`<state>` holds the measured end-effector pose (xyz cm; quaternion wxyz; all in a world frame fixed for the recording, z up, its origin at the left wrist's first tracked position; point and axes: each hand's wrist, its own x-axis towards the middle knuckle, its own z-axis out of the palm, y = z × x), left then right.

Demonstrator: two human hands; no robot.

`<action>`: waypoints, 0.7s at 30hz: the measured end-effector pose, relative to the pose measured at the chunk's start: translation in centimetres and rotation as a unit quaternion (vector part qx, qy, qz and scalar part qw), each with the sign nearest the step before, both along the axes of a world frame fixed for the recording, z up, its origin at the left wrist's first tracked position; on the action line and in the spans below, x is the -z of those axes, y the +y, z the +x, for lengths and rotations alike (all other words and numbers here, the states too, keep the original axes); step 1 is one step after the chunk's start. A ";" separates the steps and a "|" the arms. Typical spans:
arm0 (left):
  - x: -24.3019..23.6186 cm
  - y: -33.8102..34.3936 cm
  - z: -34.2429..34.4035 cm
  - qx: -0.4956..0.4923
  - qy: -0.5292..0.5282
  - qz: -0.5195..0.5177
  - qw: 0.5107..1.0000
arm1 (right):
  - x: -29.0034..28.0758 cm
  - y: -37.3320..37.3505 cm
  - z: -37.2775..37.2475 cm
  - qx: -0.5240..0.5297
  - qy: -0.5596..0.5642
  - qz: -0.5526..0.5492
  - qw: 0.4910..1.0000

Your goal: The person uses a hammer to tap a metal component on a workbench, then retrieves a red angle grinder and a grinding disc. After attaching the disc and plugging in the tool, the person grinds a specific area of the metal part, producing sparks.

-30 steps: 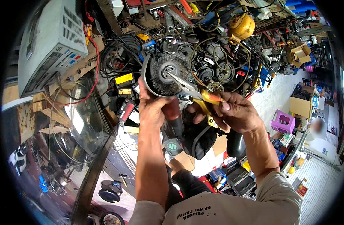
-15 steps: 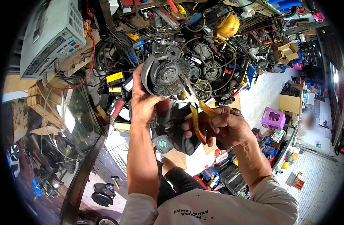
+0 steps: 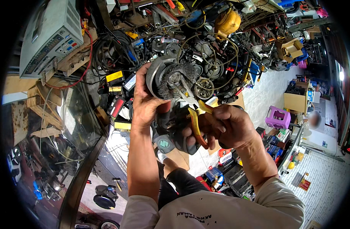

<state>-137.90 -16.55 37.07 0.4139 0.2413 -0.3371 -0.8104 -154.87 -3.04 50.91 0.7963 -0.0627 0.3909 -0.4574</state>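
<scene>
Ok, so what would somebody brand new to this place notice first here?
Probably the round wire brush on the grinder in the left hand, near the middle, with yellow-handled pliers in the right hand reaching over it. Next, perhaps the purple stool at the right and the big grey machine with a button panel, upper left.

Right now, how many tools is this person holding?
2: the grinder in the left hand, and the pliers in the right hand, jaws over the wire wheel. Parts of both grips are hidden.
</scene>
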 end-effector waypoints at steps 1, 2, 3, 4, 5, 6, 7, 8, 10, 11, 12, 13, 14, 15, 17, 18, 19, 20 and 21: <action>-0.3 0.1 -0.1 0.002 -0.005 -0.010 1.000 | 0.5 0.5 -0.4 0.004 -0.030 -0.018 0.999; -0.4 0.3 -0.2 0.009 -0.004 0.000 1.000 | 0.6 0.8 -0.5 0.020 -0.041 -0.018 0.999; -0.6 0.5 -0.2 0.015 -0.002 0.011 1.000 | 0.6 1.1 -0.7 0.036 -0.053 -0.019 0.998; -0.5 0.8 -0.3 0.015 -0.002 0.003 1.000 | 0.5 1.2 -0.7 0.051 -0.065 -0.020 0.996; -0.4 1.0 -0.5 0.016 -0.002 -0.004 1.000 | -0.1 1.5 0.0 0.092 -0.052 -0.006 0.994; -0.2 1.1 -0.7 0.023 -0.001 -0.010 1.000 | -0.4 1.7 0.3 0.115 -0.077 -0.007 0.990; 0.2 1.3 -0.8 0.030 0.001 -0.016 0.999 | -0.7 1.9 0.7 0.138 -0.102 -0.007 0.985; 0.6 1.4 -1.0 0.038 0.002 -0.022 0.999 | -1.0 2.1 1.0 0.161 -0.127 -0.008 0.979; 0.9 1.7 -1.6 0.053 0.040 -0.007 0.998 | -2.0 2.4 1.3 0.205 -0.152 0.033 0.966; 1.0 2.0 -1.6 0.069 0.038 0.008 0.997 | -2.4 2.4 1.4 0.212 -0.135 0.053 0.966; 1.0 2.1 -1.7 0.088 0.036 0.022 0.995 | -2.6 2.5 0.9 0.186 -0.116 0.059 0.974; 1.2 2.4 -1.8 0.079 0.059 0.012 0.995 | -2.8 2.4 -0.2 0.157 -0.098 0.067 0.980; 1.3 2.7 -2.0 0.074 0.057 0.001 0.996 | -3.0 2.3 -1.2 0.128 -0.080 0.075 0.986; 1.1 2.8 -2.3 0.067 0.057 -0.010 0.996 | -3.7 1.7 -1.9 0.117 -0.068 0.112 0.985; 0.6 2.9 -2.7 0.063 0.069 -0.014 0.996 | -3.7 1.5 -2.3 0.117 -0.099 0.090 0.984; 0.6 3.0 -2.8 0.067 0.056 -0.020 0.996 | -3.9 1.5 -2.1 0.126 -0.111 0.082 0.982; 0.5 3.1 -3.0 0.072 0.043 -0.026 0.996 | -4.0 1.9 -1.9 0.138 -0.114 0.074 0.981; 0.4 3.3 -3.1 0.076 0.030 -0.032 0.996 | -3.9 2.4 -1.6 0.149 -0.117 0.067 0.980; 0.3 3.7 -3.5 0.064 0.013 -0.028 0.997 | -3.8 2.7 -1.3 0.160 -0.121 0.058 0.978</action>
